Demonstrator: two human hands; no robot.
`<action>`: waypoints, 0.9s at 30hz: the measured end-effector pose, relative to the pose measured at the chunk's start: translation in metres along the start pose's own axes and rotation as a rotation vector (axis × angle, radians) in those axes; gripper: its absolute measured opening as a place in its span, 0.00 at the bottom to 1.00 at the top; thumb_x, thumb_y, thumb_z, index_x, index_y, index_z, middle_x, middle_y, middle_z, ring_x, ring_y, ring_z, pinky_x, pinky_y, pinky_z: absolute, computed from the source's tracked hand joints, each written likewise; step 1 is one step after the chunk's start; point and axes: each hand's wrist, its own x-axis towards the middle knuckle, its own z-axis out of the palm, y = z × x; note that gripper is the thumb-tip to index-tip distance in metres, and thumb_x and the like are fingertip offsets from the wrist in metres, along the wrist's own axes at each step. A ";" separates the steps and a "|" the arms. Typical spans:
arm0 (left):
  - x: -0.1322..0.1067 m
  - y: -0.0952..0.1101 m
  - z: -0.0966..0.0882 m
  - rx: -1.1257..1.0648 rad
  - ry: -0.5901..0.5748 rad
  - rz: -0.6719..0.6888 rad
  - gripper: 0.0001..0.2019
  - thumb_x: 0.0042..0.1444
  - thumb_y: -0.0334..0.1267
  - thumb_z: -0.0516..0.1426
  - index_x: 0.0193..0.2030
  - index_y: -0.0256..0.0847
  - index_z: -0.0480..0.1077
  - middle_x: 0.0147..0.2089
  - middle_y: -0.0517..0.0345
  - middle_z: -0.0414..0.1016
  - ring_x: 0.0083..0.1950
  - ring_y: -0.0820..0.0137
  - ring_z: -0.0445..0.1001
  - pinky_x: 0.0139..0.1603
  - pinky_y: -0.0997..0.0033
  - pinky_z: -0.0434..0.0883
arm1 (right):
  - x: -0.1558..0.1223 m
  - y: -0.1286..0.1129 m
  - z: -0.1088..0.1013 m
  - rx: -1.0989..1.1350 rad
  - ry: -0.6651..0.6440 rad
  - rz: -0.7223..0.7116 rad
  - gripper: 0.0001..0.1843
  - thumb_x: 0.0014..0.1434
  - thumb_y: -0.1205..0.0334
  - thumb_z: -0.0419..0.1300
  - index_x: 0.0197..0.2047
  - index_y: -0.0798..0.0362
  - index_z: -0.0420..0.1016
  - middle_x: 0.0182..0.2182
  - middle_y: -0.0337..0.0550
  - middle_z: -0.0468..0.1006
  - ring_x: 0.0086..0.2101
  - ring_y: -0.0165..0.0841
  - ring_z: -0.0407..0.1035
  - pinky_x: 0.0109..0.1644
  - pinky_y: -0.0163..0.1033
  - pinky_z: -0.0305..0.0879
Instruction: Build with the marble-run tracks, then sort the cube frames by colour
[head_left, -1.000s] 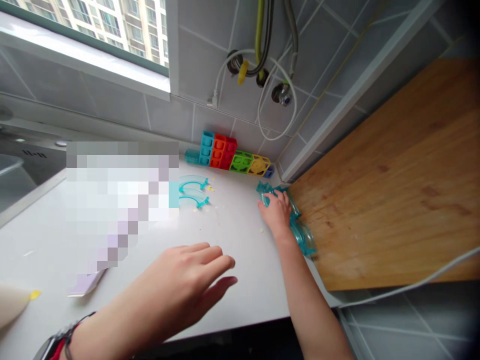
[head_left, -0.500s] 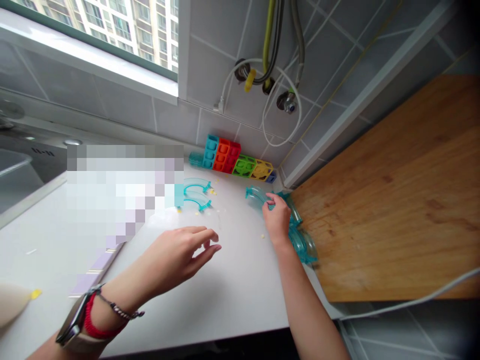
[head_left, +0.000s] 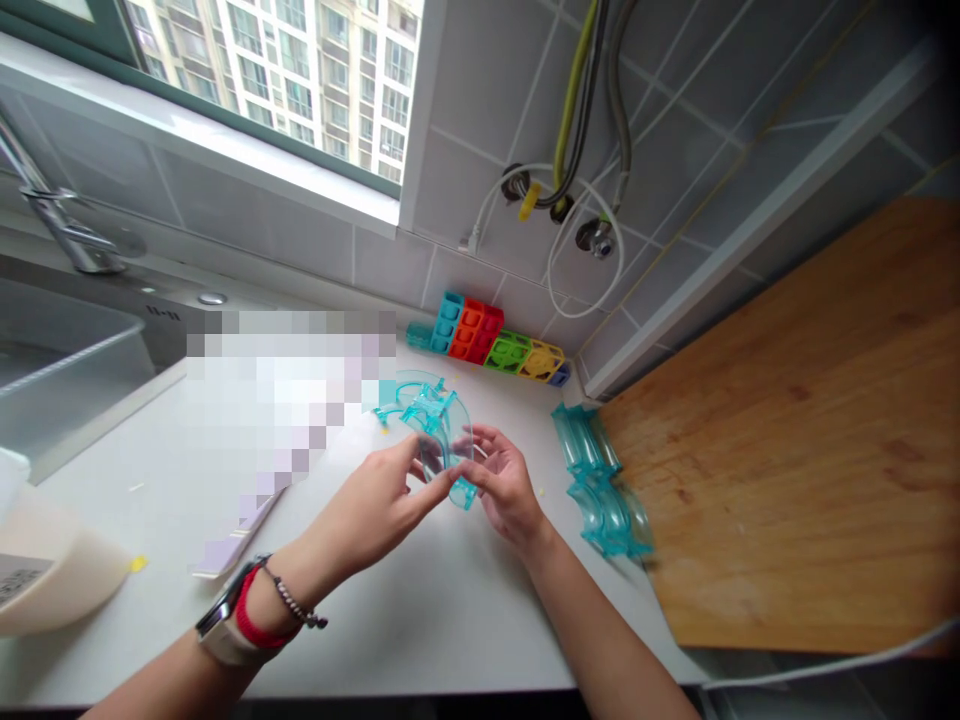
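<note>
Both my hands are raised above the white counter (head_left: 420,620), close together. Between them is a curved, see-through teal plastic track piece (head_left: 457,420), standing roughly upright. My left hand (head_left: 394,485) closes on its lower left side with the thumb reaching across. My right hand (head_left: 506,485) pinches its right side near the bottom. I cannot tell whether a second piece is pressed against it. Behind it, similar curved teal pieces (head_left: 409,380) lie on the counter, partly covered. More teal pieces (head_left: 611,515) lie in rows at the right, beside the wooden board.
Colourful hollow blocks (head_left: 474,330) line the tiled wall. A wooden board (head_left: 787,450) borders the right side. At left are a sink with a clear plastic bin (head_left: 75,360), a faucet (head_left: 71,235) and a cream container (head_left: 67,560). A blurred-out patch (head_left: 262,400) hides part of the counter.
My right hand has come left from the pieces by the board, bringing a teal track piece. My left hand, empty before, now grips it too. The view has shifted left.
</note>
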 end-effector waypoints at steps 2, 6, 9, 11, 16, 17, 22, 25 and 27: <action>-0.001 0.003 0.000 -0.067 -0.012 0.013 0.18 0.69 0.54 0.56 0.47 0.40 0.73 0.42 0.50 0.82 0.41 0.61 0.81 0.38 0.65 0.77 | 0.000 0.001 -0.002 0.019 -0.075 0.064 0.26 0.50 0.57 0.79 0.52 0.45 0.82 0.47 0.43 0.83 0.47 0.39 0.79 0.51 0.45 0.78; -0.003 0.007 -0.002 -0.079 -0.033 0.007 0.16 0.68 0.53 0.56 0.44 0.40 0.71 0.36 0.54 0.80 0.35 0.65 0.78 0.34 0.68 0.74 | 0.001 -0.005 -0.008 -0.018 -0.158 0.121 0.25 0.50 0.57 0.78 0.52 0.46 0.85 0.44 0.43 0.85 0.39 0.35 0.78 0.46 0.41 0.77; -0.004 0.008 -0.004 -0.019 -0.038 -0.003 0.15 0.66 0.52 0.58 0.39 0.42 0.69 0.32 0.57 0.78 0.32 0.66 0.76 0.32 0.68 0.71 | 0.000 -0.006 -0.009 -0.051 -0.167 0.116 0.26 0.48 0.57 0.79 0.52 0.46 0.85 0.41 0.42 0.85 0.39 0.36 0.78 0.47 0.42 0.77; -0.004 0.008 -0.006 0.024 -0.033 -0.013 0.14 0.65 0.51 0.58 0.37 0.42 0.68 0.31 0.58 0.76 0.31 0.66 0.75 0.31 0.68 0.69 | 0.000 -0.004 -0.010 -0.065 -0.174 0.123 0.27 0.47 0.57 0.80 0.52 0.47 0.85 0.41 0.42 0.84 0.40 0.37 0.78 0.48 0.43 0.77; -0.004 0.014 -0.020 0.102 0.031 0.007 0.17 0.64 0.53 0.58 0.31 0.44 0.64 0.26 0.63 0.69 0.28 0.69 0.68 0.29 0.70 0.63 | 0.007 -0.003 -0.023 -0.051 -0.062 0.088 0.26 0.50 0.56 0.78 0.52 0.47 0.84 0.40 0.41 0.83 0.34 0.32 0.76 0.46 0.42 0.77; -0.005 0.016 -0.025 0.122 0.062 0.013 0.18 0.64 0.53 0.58 0.30 0.44 0.63 0.25 0.64 0.67 0.27 0.70 0.66 0.29 0.70 0.62 | 0.008 -0.006 -0.028 -0.052 -0.013 0.067 0.25 0.50 0.56 0.78 0.52 0.47 0.84 0.41 0.41 0.83 0.34 0.31 0.76 0.46 0.42 0.78; -0.005 0.010 -0.044 0.286 0.080 -0.093 0.17 0.65 0.55 0.55 0.33 0.45 0.65 0.22 0.64 0.68 0.25 0.67 0.69 0.28 0.69 0.61 | 0.018 -0.014 -0.044 -0.080 0.196 0.006 0.26 0.50 0.54 0.76 0.53 0.48 0.81 0.44 0.40 0.80 0.35 0.30 0.76 0.45 0.41 0.79; -0.003 -0.006 -0.044 0.340 -0.035 -0.231 0.20 0.66 0.57 0.52 0.47 0.42 0.71 0.22 0.63 0.72 0.23 0.63 0.73 0.28 0.67 0.64 | 0.023 -0.008 -0.047 -0.198 0.350 -0.061 0.30 0.50 0.52 0.76 0.55 0.50 0.77 0.43 0.39 0.76 0.31 0.28 0.75 0.41 0.40 0.79; 0.000 -0.015 -0.039 0.334 -0.065 -0.270 0.27 0.66 0.55 0.52 0.63 0.39 0.65 0.24 0.62 0.75 0.22 0.61 0.75 0.30 0.66 0.67 | 0.024 -0.001 -0.049 -0.318 0.411 -0.101 0.35 0.51 0.50 0.75 0.60 0.49 0.72 0.43 0.38 0.74 0.28 0.27 0.76 0.38 0.40 0.79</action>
